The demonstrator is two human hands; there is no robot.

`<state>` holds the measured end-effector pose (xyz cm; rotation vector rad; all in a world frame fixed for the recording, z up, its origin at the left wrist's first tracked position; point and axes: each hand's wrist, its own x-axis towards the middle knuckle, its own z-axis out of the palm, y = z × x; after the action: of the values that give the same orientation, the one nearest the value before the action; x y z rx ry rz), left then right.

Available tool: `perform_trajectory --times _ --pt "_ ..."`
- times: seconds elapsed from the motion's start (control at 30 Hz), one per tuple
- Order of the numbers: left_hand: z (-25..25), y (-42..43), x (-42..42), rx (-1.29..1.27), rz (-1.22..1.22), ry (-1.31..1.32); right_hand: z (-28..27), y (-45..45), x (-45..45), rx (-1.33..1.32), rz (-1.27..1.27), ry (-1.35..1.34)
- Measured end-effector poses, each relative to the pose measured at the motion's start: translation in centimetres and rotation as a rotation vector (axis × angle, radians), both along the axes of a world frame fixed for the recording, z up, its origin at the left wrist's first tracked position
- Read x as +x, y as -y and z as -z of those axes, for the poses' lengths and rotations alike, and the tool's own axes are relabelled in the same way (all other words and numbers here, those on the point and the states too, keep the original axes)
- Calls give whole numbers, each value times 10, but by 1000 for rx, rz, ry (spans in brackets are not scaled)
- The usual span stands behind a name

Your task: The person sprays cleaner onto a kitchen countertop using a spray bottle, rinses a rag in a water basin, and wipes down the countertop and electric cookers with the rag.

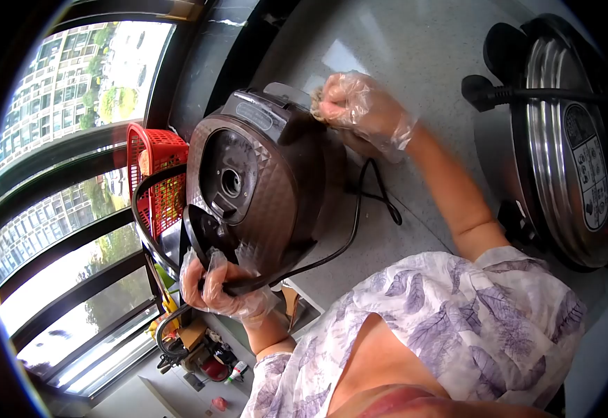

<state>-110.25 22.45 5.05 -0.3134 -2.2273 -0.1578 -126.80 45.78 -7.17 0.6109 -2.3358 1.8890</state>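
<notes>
A brown rice cooker (276, 188) with a faceted lid and a steam vent stands on the grey counter. My left hand (224, 285), in a clear plastic glove, is closed around the black power cord (342, 249) near the cooker's side. Part of the cord loops past the fingers. My right hand (360, 104), also gloved in clear plastic, is closed at the cooker's front by its control panel (255, 115). A bunched, beige-brown cloth (316, 104) shows at its fingertips, mostly hidden by the hand.
A second, silver and black electric cooker (562, 139) sits at the right, with a black plug (481, 93) on its cord. A red plastic basket (158, 150) stands by the window. Bottles and other small items (213, 366) are at the lower left.
</notes>
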Motion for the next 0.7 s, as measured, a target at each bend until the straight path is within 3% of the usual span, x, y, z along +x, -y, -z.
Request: perform_trajectory --times 0.07,0.17,0.23,0.3,0.33,0.37,0.4,0.47,0.5,0.53,0.6,0.7 --pt "2 2 0 34 45 -3 0 12 -5 -107 104 68" --pt "2 6 2 -31 28 -8 6 38 -47 90 272 -329" --pt "3 7 0 -31 23 -25 8 57 -80 263 172 -362" --pt "3 8 -2 -11 28 -40 -4 72 -108 64 -158 109" --pt "2 6 -2 -28 14 -43 -7 78 -124 278 -103 -45" --pt "3 7 -2 -33 21 -55 -11 87 -129 275 -94 158" --pt "4 8 -2 -37 26 -64 8 102 -155 -97 -351 437" --pt "3 6 -1 -48 34 -81 29 124 -170 -334 -531 521" --pt "2 3 -2 -55 41 -93 40 135 -172 -184 -453 334" --pt "2 2 -4 -62 49 -102 53 153 -178 83 -466 331" --pt "9 6 -7 21 34 -153 133 177 -211 -364 -832 17" --pt "6 -1 -11 -14 30 -153 142 154 -176 -545 -680 478"
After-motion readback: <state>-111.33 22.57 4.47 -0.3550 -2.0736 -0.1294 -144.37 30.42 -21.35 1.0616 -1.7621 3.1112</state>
